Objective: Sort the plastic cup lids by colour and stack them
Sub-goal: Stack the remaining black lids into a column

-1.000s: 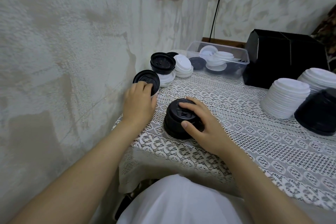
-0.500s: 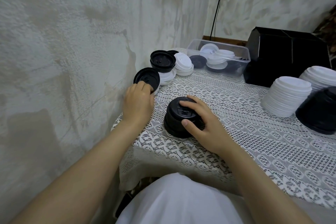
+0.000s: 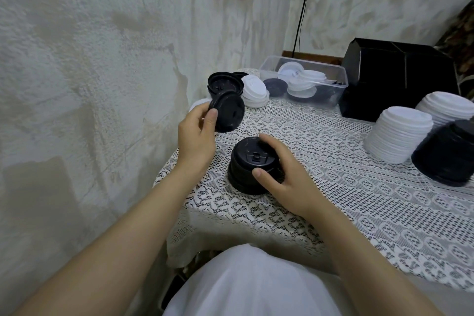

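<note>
A lace-covered tabletop sits against a rough pale wall. The black lid, which half a second ago rested low by the wall under the left hand, is now lifted clear and tilted, its rim pinched between thumb and fingers. Just below and right of those fingers, the right hand curls round the small black stack, steadying it on the cloth. The lid probably goes on top of it next. Beyond the fingers, a mixed pile is not yet sorted.
</note>
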`<state>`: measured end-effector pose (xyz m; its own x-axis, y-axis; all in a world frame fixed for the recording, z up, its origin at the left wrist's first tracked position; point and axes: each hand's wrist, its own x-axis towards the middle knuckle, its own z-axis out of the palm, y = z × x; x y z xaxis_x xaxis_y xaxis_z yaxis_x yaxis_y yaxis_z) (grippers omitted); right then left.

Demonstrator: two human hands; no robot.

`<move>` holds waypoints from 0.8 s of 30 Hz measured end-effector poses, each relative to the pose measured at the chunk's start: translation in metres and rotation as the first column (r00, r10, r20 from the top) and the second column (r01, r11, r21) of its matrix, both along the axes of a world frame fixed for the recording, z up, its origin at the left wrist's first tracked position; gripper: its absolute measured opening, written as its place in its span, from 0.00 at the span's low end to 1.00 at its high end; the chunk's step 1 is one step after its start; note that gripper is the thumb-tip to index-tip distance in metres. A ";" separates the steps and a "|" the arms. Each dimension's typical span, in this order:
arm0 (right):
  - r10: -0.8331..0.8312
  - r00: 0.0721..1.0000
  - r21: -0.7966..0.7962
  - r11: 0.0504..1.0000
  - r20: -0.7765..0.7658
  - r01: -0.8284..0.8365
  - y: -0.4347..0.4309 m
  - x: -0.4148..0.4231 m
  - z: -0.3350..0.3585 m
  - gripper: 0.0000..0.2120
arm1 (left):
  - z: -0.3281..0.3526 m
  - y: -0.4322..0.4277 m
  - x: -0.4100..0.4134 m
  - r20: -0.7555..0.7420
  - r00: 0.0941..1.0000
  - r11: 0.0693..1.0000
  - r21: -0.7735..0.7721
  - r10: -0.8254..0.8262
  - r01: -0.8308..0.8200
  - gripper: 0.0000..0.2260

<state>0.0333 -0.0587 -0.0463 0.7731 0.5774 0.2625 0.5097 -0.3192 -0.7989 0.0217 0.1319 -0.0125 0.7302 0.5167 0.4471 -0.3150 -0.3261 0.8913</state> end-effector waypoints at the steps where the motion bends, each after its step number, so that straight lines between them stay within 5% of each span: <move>1: -0.002 1.000 0.005 1.000 -0.022 0.002 0.000 0.000 0.000 0.32 | 0.003 -0.002 0.001 -0.001 1.000 0.999 -0.041 -0.021 0.021 0.08; 5: -0.008 0.996 0.135 0.991 -0.094 0.021 0.000 0.000 -0.002 0.40 | 0.015 -0.004 0.003 -0.027 0.998 0.975 -0.219 -0.049 0.042 0.11; 9: -0.063 0.998 0.248 0.967 -0.004 0.062 0.000 -0.005 0.000 0.38 | 0.029 -0.008 0.003 -0.030 0.996 0.939 -0.337 -0.080 0.065 0.10; 19: -0.079 0.919 0.208 0.978 0.387 -0.003 0.004 -0.002 0.023 0.39 | 0.050 -0.025 -0.009 -0.085 0.920 0.887 -0.312 -0.383 0.340 0.06; 24: -0.065 0.901 0.162 0.987 0.428 -0.005 0.008 0.002 0.032 0.40 | 0.052 -0.028 -0.009 -0.090 0.918 0.884 -0.321 -0.386 0.340 0.06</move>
